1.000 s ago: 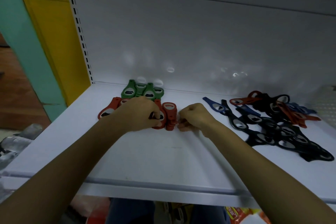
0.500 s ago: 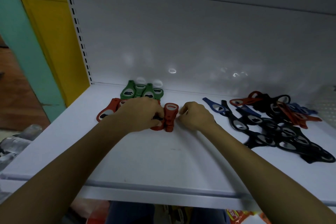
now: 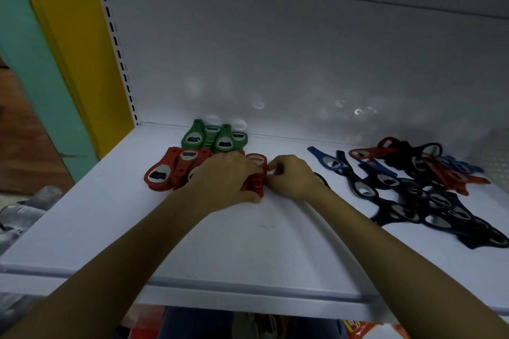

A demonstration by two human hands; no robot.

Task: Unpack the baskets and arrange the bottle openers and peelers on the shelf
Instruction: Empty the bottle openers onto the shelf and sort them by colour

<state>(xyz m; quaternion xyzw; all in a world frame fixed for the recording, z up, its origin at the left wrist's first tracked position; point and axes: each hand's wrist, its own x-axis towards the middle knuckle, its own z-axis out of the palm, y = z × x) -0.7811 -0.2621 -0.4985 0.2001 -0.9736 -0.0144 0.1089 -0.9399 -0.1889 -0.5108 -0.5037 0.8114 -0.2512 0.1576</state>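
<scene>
**A:** What's different from a second ago?

**B:** The right hand (image 3: 292, 176) was a fist just clear of the red bottle openers (image 3: 165, 170). Now it has closed that gap, and its thumb and forefinger pinch the right edge of the end opener. The left hand (image 3: 225, 181) stays curled over the same end of the row, its fingers wrapped round the openers there.

**A:** And where does the row sit?

**B:** On the shelf (image 3: 248, 256), left of middle. It's just in front of the green bottle openers (image 3: 214, 137), which lie close to the back panel.

**A:** So what does that mean for the job?

**B:** I'd say both hands are squeezing the red group into line, and that group looks nearly settled. The mixed heap (image 3: 418, 187) of black, blue and red openers lies well apart on the right and is still tangled, so most of the arranging is left. No basket shows here, and I can't pick out any peelers.
</scene>
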